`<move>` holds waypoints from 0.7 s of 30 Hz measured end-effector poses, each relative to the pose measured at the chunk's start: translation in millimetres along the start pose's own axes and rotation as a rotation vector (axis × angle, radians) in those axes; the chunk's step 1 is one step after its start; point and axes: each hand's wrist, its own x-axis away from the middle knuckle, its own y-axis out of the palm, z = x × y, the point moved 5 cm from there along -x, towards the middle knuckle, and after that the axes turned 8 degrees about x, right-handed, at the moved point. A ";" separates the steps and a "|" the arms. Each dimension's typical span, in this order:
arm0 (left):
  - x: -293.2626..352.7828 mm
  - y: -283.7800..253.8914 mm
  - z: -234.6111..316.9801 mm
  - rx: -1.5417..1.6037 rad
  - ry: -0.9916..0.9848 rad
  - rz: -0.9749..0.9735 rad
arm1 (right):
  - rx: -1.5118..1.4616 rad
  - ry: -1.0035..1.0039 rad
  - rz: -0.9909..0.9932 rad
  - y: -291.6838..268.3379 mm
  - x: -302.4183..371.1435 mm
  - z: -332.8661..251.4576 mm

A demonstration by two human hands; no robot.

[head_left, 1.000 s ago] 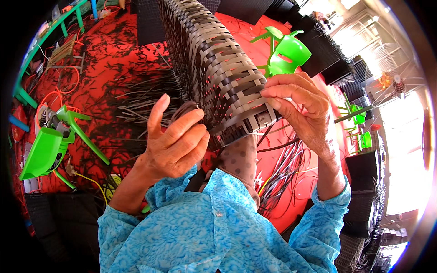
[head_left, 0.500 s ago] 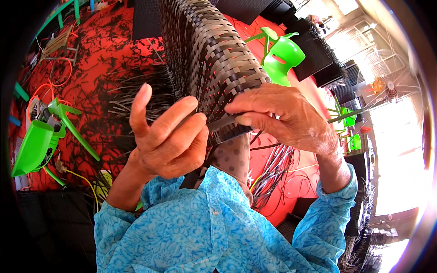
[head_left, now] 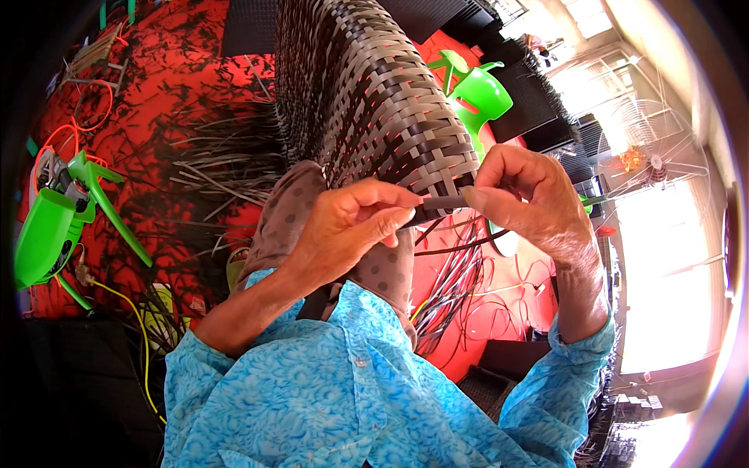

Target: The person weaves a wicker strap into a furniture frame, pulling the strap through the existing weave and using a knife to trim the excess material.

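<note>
A tall woven panel (head_left: 374,86) of flat grey-brown strips stands before me, its near corner at my hands. My left hand (head_left: 355,222) pinches one end of a short flat dark grey strip (head_left: 443,202) between thumb and forefinger. Over the same strip, at its other end, the thumb and curled fingers of my right hand (head_left: 527,191) are closed. Between the two hands the strip lies level across the panel's near end, and I cannot tell whether it is woven in there.
Dark strip offcuts (head_left: 226,156) litter the red floor at left. A green chair (head_left: 480,97) stands beyond the panel, another green chair (head_left: 47,234) lies at far left. Long loose strips (head_left: 452,288) bundle below my right hand. A wire fan (head_left: 655,148) is at far right.
My left hand, its fingers raised and spread before, has swung right and now pinches the strip close to my right hand. The right hand and the panel's near end appear shifted rightward.
</note>
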 end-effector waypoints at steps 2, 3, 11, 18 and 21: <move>0.3 8.4 -13.6 0.153 -0.175 -0.038 | 0.185 -0.041 0.066 -0.9 3.8 -3.8; -0.1 10.0 -15.3 0.163 -0.180 -0.026 | 0.268 -0.088 0.097 -0.9 5.4 -6.8; 0.6 23.2 -23.8 0.349 -0.209 0.000 | 0.506 -0.318 0.295 2.7 4.9 -9.6; -1.9 27.5 -34.2 0.568 -0.246 0.043 | 0.570 -0.313 0.232 3.3 -4.2 -4.4; -6.0 25.3 -40.4 0.732 -0.281 0.057 | 0.561 -0.306 0.222 -1.3 -4.6 -1.1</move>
